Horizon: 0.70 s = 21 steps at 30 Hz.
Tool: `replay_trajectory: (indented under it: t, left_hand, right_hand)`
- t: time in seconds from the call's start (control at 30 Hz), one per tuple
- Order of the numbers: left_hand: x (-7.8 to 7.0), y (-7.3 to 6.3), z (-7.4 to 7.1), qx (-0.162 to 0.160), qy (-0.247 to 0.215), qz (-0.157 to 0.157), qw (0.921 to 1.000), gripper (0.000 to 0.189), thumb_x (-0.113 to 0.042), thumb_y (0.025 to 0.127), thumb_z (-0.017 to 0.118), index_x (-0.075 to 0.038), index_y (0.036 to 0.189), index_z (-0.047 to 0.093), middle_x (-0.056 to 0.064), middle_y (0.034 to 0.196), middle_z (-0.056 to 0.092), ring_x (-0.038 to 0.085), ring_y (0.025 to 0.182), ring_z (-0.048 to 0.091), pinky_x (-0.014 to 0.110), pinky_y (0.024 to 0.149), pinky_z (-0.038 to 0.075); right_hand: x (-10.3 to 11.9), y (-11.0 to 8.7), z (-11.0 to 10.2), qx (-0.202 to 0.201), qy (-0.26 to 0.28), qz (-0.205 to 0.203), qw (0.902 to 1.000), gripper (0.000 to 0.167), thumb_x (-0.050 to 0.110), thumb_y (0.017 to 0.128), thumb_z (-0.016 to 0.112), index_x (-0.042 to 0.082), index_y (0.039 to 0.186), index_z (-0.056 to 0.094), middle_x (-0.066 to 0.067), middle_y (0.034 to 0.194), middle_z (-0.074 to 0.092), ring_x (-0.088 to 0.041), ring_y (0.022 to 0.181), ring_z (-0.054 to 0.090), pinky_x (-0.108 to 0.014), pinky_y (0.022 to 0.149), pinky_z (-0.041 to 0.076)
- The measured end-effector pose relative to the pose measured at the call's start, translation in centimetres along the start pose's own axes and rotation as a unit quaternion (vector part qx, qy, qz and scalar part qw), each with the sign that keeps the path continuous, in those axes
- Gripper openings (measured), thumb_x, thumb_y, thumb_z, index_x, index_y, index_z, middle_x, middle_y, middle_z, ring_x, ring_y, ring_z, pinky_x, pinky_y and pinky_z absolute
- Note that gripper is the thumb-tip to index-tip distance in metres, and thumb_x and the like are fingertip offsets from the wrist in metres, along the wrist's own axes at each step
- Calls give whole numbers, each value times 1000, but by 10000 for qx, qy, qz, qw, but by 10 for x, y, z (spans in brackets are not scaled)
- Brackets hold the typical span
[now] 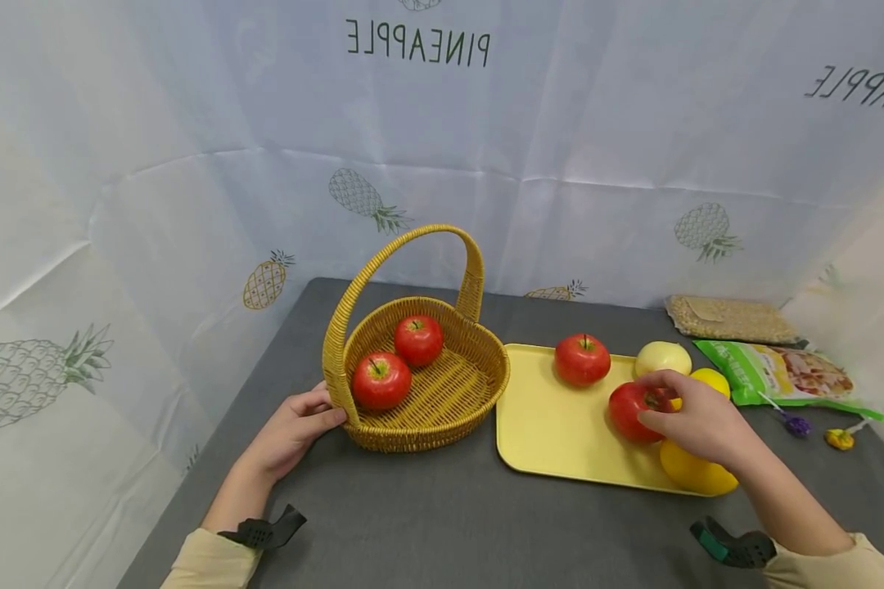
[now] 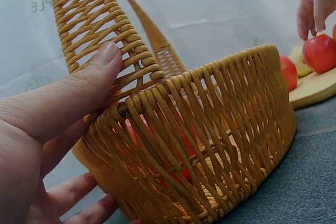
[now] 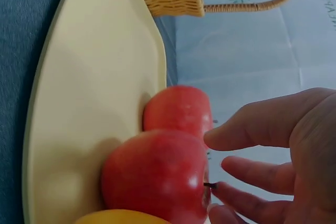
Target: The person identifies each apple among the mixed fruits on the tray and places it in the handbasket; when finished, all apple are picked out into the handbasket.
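At the foot of its handle, a heart-shaped wicker basket [image 1: 442,442] is gripped by my left hand [image 1: 295,429]. The thumb [image 2: 105,59] lies over the handle's woven base, with the other fingers round the outer side. Two red apples [image 1: 381,380] sit inside the basket. My right hand [image 1: 696,415] hovers above another red apple [image 1: 629,413] on a yellow tray [image 1: 552,438]. Its thumb and fingers are spread near the stem [image 3: 210,185] and not closed round the fruit. Behind it on the tray is one more red apple [image 1: 582,360].
A pale round fruit or onion [image 1: 661,358] and yellow fruit [image 1: 696,473] share the tray's right end. Farther right lie a bag of grains [image 1: 729,319], a green food packet [image 1: 788,376], and purple [image 1: 797,425] and yellow [image 1: 840,439] wrapped lollipops. A pineapple-print curtain [image 1: 427,114] hangs behind.
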<state>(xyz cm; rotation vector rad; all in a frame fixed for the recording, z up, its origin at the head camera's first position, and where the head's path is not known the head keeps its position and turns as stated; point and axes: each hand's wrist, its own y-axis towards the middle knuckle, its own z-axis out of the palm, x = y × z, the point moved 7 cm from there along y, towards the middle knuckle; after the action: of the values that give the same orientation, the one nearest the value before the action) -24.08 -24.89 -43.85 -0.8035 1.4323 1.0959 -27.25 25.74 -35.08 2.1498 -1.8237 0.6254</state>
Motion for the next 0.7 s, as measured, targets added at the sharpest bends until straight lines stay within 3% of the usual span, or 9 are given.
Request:
replay_trajectory:
  t: [0.17,0.3,0.47,0.7]
  left_hand:
    - [-1,0,0,-41,21,-13,10000,18,-3,101,63,-7,113,76,8,147,48,13,141,35,26,101,45]
    - [-2,0,0,-60,55,-23,10000,19,-2,101,63,-7,113,76,7,149,47,10,142,34,26,102,44]
    - [-2,-1,0,-91,61,-54,9999,19,-3,101,63,-8,114,76,6,152,44,9,142,30,25,103,44]
    - [-2,-2,1,-86,11,-124,9999,18,-4,101,63,-6,114,76,6,152,45,9,142,31,26,103,44]
  right_hand:
    - [-8,2,-2,88,-167,115,9998,62,35,90,78,0,136,57,-27,125,62,-46,109,56,-62,85,49]
    - [-11,1,2,322,88,201,9992,74,39,90,79,-4,142,49,-31,131,56,-49,114,53,-64,87,48]
    - [-10,0,8,449,459,166,9978,80,36,90,79,-5,148,43,-33,138,51,-49,118,50,-64,91,46]
    - [-4,0,19,582,532,147,9968,90,35,87,82,-10,150,37,-32,137,52,-45,117,52,-58,90,49]
